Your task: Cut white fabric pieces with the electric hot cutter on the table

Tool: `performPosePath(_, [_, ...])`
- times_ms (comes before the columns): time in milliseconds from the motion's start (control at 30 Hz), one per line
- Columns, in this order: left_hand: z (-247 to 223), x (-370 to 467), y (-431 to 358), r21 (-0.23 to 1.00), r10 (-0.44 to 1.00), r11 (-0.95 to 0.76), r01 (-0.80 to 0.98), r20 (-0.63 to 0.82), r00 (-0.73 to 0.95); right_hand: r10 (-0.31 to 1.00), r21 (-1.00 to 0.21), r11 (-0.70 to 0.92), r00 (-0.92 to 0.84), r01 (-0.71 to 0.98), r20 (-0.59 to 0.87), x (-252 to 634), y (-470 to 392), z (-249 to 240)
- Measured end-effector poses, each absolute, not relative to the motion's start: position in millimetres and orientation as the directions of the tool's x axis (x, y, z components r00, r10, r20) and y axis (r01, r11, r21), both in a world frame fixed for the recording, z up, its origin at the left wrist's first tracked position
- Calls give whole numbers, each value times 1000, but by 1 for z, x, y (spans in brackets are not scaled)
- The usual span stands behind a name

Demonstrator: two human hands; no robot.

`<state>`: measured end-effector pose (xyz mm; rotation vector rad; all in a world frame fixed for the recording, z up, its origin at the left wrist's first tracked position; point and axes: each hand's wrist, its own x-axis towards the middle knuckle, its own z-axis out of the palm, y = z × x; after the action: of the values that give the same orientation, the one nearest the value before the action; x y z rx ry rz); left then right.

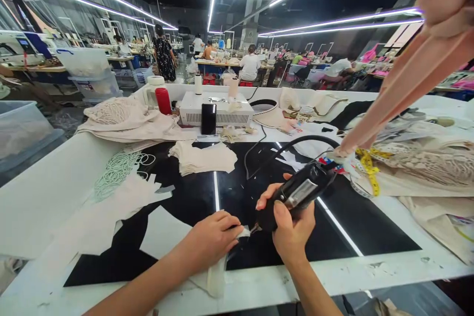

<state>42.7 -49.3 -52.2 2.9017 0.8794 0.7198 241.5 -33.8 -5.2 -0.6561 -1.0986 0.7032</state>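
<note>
My right hand (292, 232) is wrapped around a black corded hand tool (298, 192) with a silver label on its side. The tool slants down to the left, and its narrow metal tip (255, 228) is close to a small piece of white fabric (244, 231). That fabric sticks out from the closed fingertips of my left hand (217, 232). Under both hands lies a black glossy sheet (255, 252). A white pattern piece (165, 232) rests partly beneath my left forearm. From above, a twisted pink fabric strip (392, 94) reaches down to the tool's cord end.
Stacked cream fabric pieces (203, 158) lie ahead, with pale green cord (120, 170) to the left. Behind them stand a white vented box (185, 108), a phone (208, 119) and a red cylinder (163, 101). A yellow tape measure (368, 170) and fabric piles occupy the right. People work farther back.
</note>
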Motion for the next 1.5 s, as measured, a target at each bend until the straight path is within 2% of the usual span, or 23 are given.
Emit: performPosePath(1500, [-54, 43, -49, 123, 490, -862, 491, 446, 749, 768, -766, 623, 305, -157, 563, 237, -33, -3])
